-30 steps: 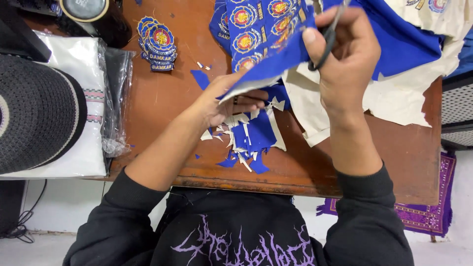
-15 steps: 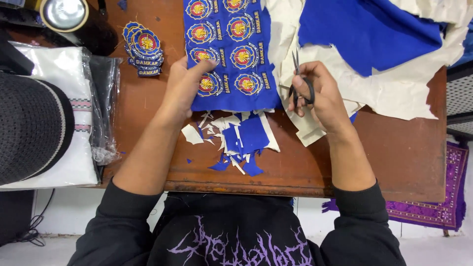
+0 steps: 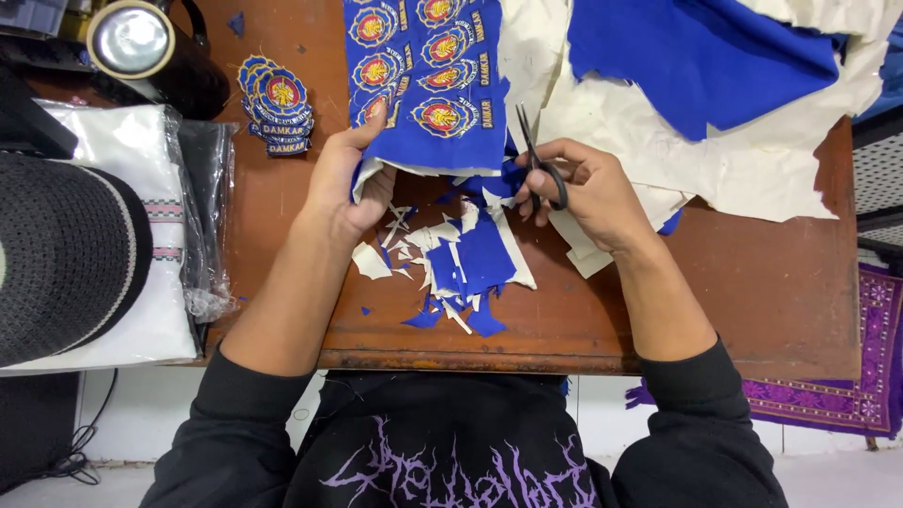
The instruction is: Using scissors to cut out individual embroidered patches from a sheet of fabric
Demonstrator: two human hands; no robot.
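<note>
My left hand [image 3: 346,183] grips the lower left corner of a blue fabric sheet [image 3: 428,85] embroidered with several round red and yellow patches. Its lower edge lies on the brown wooden table [image 3: 752,292]. My right hand [image 3: 583,193] holds black scissors [image 3: 534,155] with the blades pointing up, just right of the sheet's lower right corner. Below both hands lies a pile of blue and white fabric scraps [image 3: 461,268].
A stack of cut-out patches [image 3: 275,105] lies at the upper left. Plain blue cloth [image 3: 701,56] rests on cream backing fabric [image 3: 743,160] at the upper right. A black hat [image 3: 56,254], bagged white fabric [image 3: 141,150] and a tape roll [image 3: 130,39] sit left.
The patch sheet came down from in front of the camera onto the table. My left hand moved from the scraps to its corner, and my right hand lowered with the scissors.
</note>
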